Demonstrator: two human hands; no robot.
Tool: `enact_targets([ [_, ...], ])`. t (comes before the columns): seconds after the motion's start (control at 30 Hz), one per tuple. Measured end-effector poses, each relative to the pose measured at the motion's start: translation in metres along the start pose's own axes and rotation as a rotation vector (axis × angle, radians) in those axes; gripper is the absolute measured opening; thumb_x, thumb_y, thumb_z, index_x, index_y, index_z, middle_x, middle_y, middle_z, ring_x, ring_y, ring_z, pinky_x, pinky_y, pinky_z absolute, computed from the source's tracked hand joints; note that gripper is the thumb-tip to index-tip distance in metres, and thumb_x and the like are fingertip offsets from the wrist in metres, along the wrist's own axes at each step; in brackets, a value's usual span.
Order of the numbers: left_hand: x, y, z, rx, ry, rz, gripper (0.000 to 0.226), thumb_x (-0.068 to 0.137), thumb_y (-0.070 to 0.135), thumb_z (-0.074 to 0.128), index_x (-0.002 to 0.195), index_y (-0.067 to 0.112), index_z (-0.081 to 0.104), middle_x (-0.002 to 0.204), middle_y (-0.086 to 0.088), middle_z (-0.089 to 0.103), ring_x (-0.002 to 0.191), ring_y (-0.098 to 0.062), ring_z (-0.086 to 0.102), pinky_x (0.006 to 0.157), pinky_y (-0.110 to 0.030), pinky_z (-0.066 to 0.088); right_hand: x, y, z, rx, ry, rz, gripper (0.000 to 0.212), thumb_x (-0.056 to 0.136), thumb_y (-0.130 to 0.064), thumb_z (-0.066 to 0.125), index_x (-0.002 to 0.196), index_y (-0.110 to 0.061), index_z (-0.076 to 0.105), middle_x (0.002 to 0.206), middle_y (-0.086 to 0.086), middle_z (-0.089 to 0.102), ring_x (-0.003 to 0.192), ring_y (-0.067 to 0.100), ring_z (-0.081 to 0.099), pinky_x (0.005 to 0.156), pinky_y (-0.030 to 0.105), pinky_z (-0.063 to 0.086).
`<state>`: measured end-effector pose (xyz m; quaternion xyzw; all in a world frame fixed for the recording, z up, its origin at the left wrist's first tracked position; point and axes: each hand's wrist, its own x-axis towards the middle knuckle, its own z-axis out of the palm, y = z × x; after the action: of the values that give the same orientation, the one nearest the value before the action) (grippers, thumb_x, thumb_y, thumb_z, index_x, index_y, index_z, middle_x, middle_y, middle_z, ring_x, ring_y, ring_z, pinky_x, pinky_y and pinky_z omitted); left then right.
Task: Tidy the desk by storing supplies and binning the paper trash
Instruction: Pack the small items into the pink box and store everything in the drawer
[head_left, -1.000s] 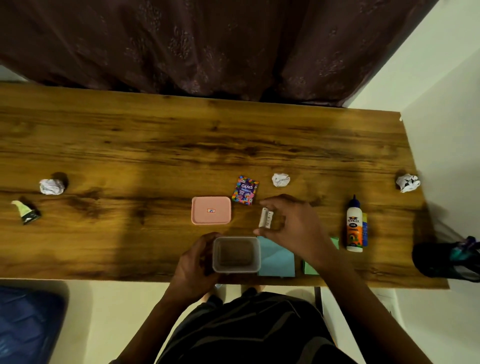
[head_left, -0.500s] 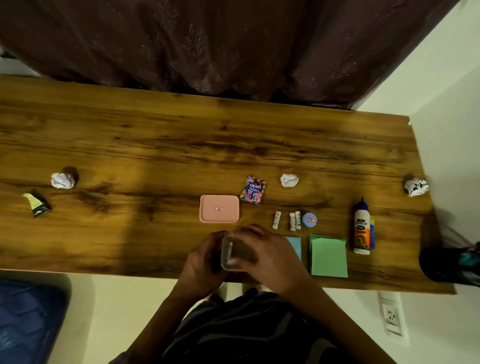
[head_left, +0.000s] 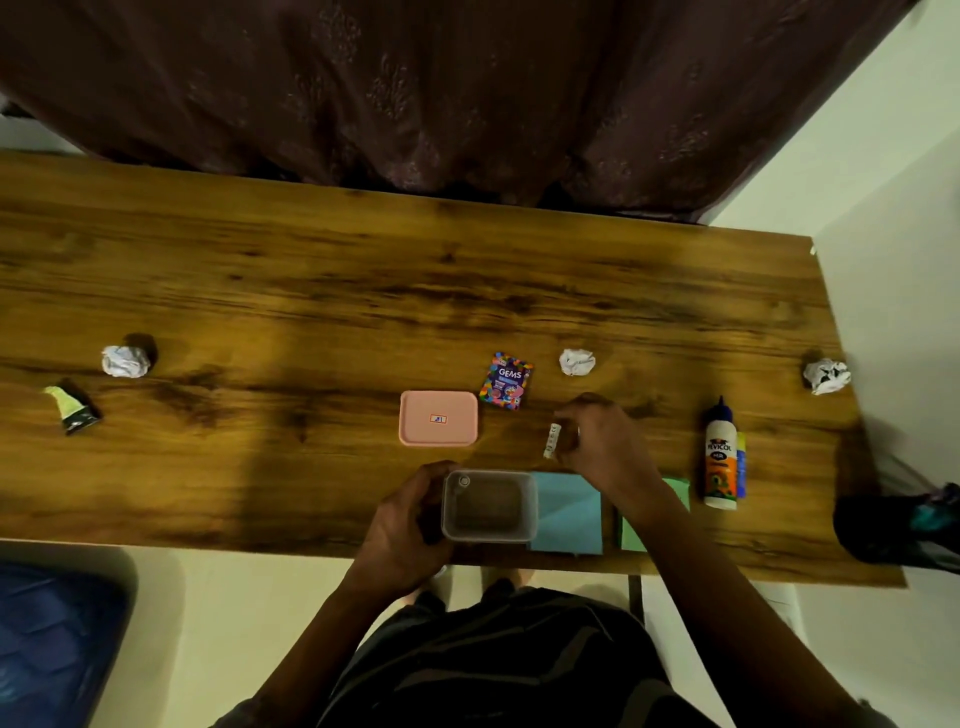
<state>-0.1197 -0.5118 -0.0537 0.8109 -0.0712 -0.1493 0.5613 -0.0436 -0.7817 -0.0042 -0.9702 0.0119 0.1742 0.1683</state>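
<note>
Left hand (head_left: 402, 525) grips the left side of the clear container (head_left: 489, 506) at the desk's (head_left: 260, 291) near edge; right hand (head_left: 597, 441) sits just beyond-right of the container, fingers curled over small white sticks (head_left: 551, 440), actual pinch unclear. Pink lid (head_left: 438, 418) lies just beyond the container, blue pad (head_left: 567, 512) touches its right side, glue bottle (head_left: 720, 457) stands farther right, and three paper balls (head_left: 576, 361) lie well beyond it.

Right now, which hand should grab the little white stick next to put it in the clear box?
The right hand, probably. Its fingers are already at the little white stick, while the left hand holds the clear box steady.
</note>
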Motion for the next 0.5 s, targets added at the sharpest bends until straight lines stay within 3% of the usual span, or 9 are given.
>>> enact_targets([
  [0.17, 0.000, 0.003, 0.001, -0.011, 0.008, -0.010, 0.073, 0.074, 0.010, 0.091, 0.137, 0.022, 0.055, 0.124, 0.015, 0.071, 0.117, -0.006, 0.068, 0.096, -0.025, 0.058, 0.014, 0.002, 0.008, 0.001, -0.044, -0.023, 0.043, 0.075, -0.032, 0.087, 0.116, -0.026, 0.074, 0.119, 0.000, 0.072, 0.111, 0.020, 0.067, 0.093, 0.040, 0.056],
  [0.27, -0.001, 0.003, 0.002, -0.016, 0.009, -0.009, 0.073, 0.074, 0.008, 0.090, 0.137, 0.018, 0.055, 0.123, 0.017, 0.071, 0.115, -0.004, 0.069, 0.094, -0.025, 0.059, 0.015, 0.001, 0.009, -0.019, -0.060, -0.089, 0.037, 0.078, -0.027, 0.084, 0.113, -0.018, 0.076, 0.119, 0.004, 0.071, 0.107, 0.020, 0.067, 0.094, 0.035, 0.054],
  [0.4, -0.001, 0.001, 0.001, -0.013, 0.004, -0.011, 0.074, 0.075, 0.009, 0.090, 0.138, 0.019, 0.054, 0.124, 0.014, 0.071, 0.116, -0.007, 0.069, 0.095, -0.032, 0.060, 0.010, 0.002, 0.015, -0.025, -0.059, -0.095, 0.046, 0.073, -0.032, 0.088, 0.114, -0.015, 0.077, 0.120, 0.005, 0.068, 0.106, 0.023, 0.067, 0.093, 0.037, 0.054],
  [0.5, -0.001, 0.001, 0.001, -0.021, 0.004, -0.011, 0.074, 0.075, 0.008, 0.090, 0.138, 0.020, 0.054, 0.123, 0.014, 0.071, 0.117, -0.008, 0.069, 0.095, -0.033, 0.060, 0.006, 0.005, 0.019, 0.010, -0.009, -0.087, 0.039, 0.073, -0.026, 0.088, 0.109, -0.016, 0.078, 0.114, 0.005, 0.071, 0.101, 0.020, 0.069, 0.086, 0.026, 0.053],
])
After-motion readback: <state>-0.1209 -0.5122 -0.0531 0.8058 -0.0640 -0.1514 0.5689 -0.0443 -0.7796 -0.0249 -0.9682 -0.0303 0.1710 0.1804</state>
